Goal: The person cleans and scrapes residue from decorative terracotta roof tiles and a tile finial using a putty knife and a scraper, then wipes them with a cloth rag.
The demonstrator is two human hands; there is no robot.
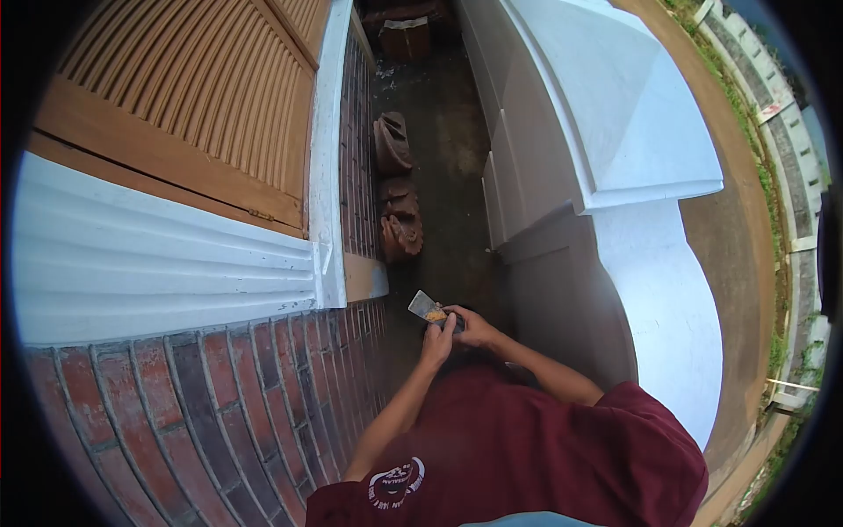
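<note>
A scraper (422, 303) with a flat grey blade is held in front of my body, its blade pointing up and to the left. Orange-yellow material sticks to the blade near my fingers. My right hand (475, 327) is closed around the dark end of the scraper. My left hand (438, 342) is closed at its near side, thumb pressed up against it. The fingers partly hide the handle, and I cannot make out whether a second small dark piece is held there.
On the left, a brick wall (219, 404) rises to a white ledge (176, 255) and brown louvred shutters (211, 97). Carved brown pieces (401, 233) lie along the narrow passage floor (452, 176). A white parapet (641, 132) borders the right side, with a road (733, 237) beyond.
</note>
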